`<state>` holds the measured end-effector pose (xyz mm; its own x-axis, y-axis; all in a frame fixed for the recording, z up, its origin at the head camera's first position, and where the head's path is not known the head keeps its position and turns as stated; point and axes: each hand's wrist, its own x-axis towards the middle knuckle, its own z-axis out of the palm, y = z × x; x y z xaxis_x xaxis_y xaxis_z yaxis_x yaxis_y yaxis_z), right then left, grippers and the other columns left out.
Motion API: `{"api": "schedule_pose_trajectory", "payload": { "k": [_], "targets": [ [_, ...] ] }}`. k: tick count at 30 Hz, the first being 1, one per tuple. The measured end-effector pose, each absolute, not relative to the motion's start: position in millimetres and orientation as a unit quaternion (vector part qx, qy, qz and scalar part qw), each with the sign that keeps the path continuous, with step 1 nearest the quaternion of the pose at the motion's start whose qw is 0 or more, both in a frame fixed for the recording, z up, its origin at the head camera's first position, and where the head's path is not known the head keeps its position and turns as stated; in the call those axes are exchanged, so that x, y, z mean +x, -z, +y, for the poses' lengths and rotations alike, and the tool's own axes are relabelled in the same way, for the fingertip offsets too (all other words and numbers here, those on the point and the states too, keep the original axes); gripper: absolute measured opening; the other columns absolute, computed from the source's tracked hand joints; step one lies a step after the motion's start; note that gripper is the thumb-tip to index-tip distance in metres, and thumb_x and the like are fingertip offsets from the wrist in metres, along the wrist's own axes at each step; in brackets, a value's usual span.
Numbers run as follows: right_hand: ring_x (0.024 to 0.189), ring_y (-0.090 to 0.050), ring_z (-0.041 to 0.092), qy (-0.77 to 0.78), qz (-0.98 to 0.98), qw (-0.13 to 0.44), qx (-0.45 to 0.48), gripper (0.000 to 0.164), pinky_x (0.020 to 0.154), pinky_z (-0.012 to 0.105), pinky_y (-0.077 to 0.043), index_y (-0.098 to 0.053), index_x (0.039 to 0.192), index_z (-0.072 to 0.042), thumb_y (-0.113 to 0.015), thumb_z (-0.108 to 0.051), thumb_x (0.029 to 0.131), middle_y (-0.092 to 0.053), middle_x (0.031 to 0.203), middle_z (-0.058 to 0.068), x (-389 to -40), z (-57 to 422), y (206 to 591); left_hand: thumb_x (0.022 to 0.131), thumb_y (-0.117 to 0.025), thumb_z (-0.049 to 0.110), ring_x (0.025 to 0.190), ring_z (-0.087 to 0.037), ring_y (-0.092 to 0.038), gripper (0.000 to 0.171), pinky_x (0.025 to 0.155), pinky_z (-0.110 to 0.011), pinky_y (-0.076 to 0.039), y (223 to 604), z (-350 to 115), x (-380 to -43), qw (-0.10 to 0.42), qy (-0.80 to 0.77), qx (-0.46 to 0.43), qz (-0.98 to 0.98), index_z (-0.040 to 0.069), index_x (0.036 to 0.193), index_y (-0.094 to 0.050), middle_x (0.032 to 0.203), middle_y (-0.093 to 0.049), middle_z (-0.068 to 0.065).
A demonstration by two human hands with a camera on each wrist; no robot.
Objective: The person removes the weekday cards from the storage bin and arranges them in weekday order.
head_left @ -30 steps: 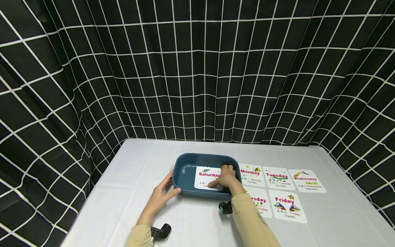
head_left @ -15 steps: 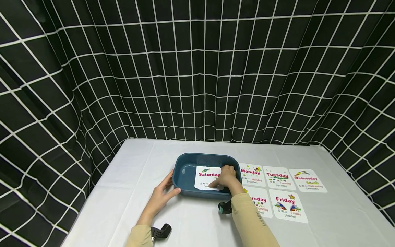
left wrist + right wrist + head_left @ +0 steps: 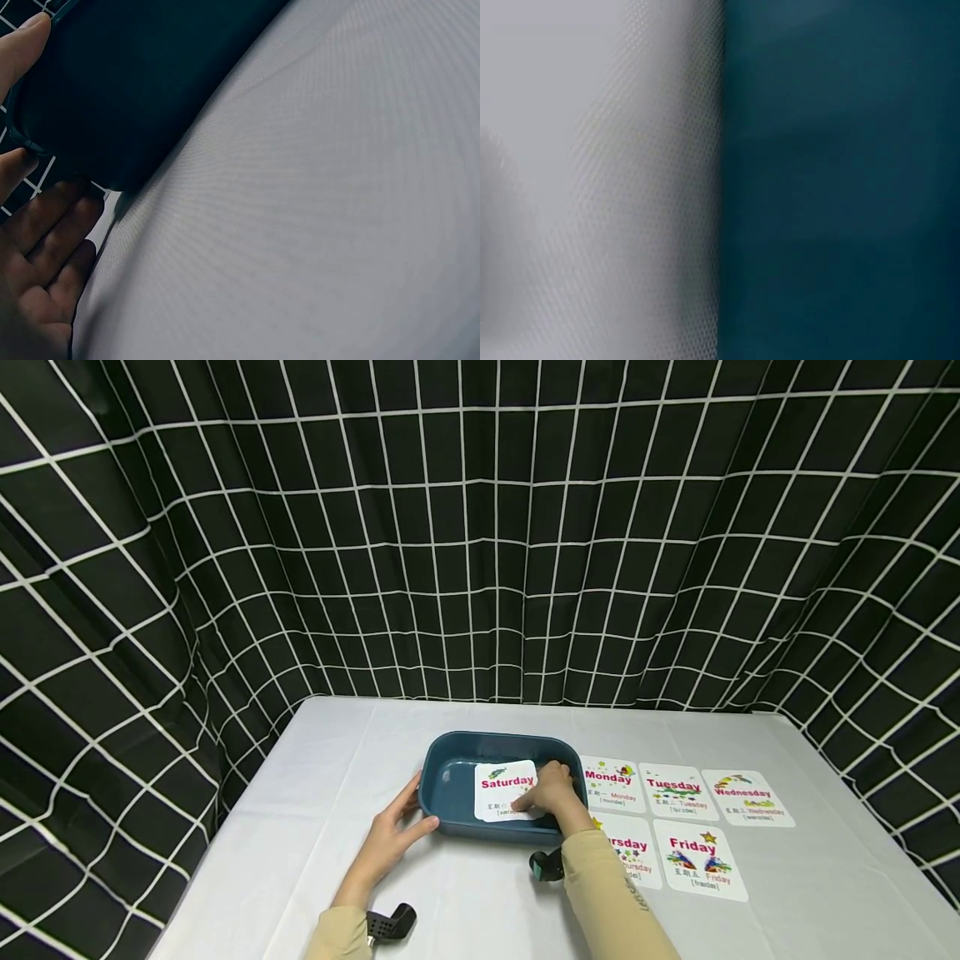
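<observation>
A dark blue plastic box (image 3: 457, 785) stands on the white cloth, its open top facing up. Inside lies a white Saturday card (image 3: 497, 774), slightly turned. My right hand (image 3: 551, 789) reaches into the box's right side and pinches this card at its right edge, thumb on top; the other fingertips are hidden. My left hand (image 3: 390, 833) holds the box's left end, thumb by the near corner and fingers along the far side. In the left wrist view, the thumb (image 3: 22, 49) touches the rim. Only cloth and box wall (image 3: 840, 187) show in the right wrist view.
Right of the box lie Monday (image 3: 611, 785), Tuesday (image 3: 678, 793) and Wednesday (image 3: 747, 797) cards in a row. Nearer are a Thursday card (image 3: 637, 852), partly covered by the right sleeve, and a Friday card (image 3: 701, 860). A black gridded curtain (image 3: 480, 568) surrounds the table.
The Saturday card has turned a little and its left edge has shifted slightly upward, with the right thumb moving slightly to the right. The left hand and the box stay put.
</observation>
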<state>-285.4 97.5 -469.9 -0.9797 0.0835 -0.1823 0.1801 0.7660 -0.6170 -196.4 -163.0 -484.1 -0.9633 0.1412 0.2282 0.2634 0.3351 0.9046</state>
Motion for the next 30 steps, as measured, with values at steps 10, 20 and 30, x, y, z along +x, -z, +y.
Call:
{"api": "schedule_pose_trajectory", "payload": {
  "k": [10, 20, 30],
  "targets": [
    [0.077, -0.053, 0.027, 0.396, 0.914, 0.033, 0.076, 0.048, 0.068, 0.038, -0.047, -0.05, 0.1, 0.006, -0.082, -0.005, 0.065, -0.055, 0.084, 0.016, -285, 100, 467, 0.084, -0.069, 0.02, 0.115, -0.032, -0.049, 0.072, 0.099, -0.054, -0.031, 486, -163, -197, 0.056, 0.562, -0.124, -0.816, 0.009, 0.145, -0.032, 0.123, -0.055, -0.017],
    [0.065, -0.052, 0.019, 0.487, 0.871, -0.015, 0.061, 0.031, 0.051, 0.025, -0.041, -0.058, 0.095, 0.007, -0.076, 0.001, 0.07, -0.056, 0.075, 0.011, -283, 101, 462, 0.083, -0.071, 0.02, 0.115, -0.031, -0.049, 0.072, 0.099, -0.054, -0.032, 486, -164, -197, 0.058, 0.565, -0.124, -0.814, 0.011, 0.145, -0.033, 0.122, -0.056, -0.016],
    [0.059, -0.049, 0.013, 0.585, 0.81, -0.009, 0.039, 0.029, 0.05, 0.022, -0.043, -0.056, 0.102, 0.006, -0.07, 0.003, 0.077, -0.054, 0.077, 0.009, -280, 105, 457, 0.083, -0.071, 0.02, 0.114, -0.032, -0.05, 0.072, 0.099, -0.053, -0.032, 485, -164, -197, 0.058, 0.567, -0.124, -0.812, 0.01, 0.144, -0.034, 0.121, -0.056, -0.017]
  ]
}}
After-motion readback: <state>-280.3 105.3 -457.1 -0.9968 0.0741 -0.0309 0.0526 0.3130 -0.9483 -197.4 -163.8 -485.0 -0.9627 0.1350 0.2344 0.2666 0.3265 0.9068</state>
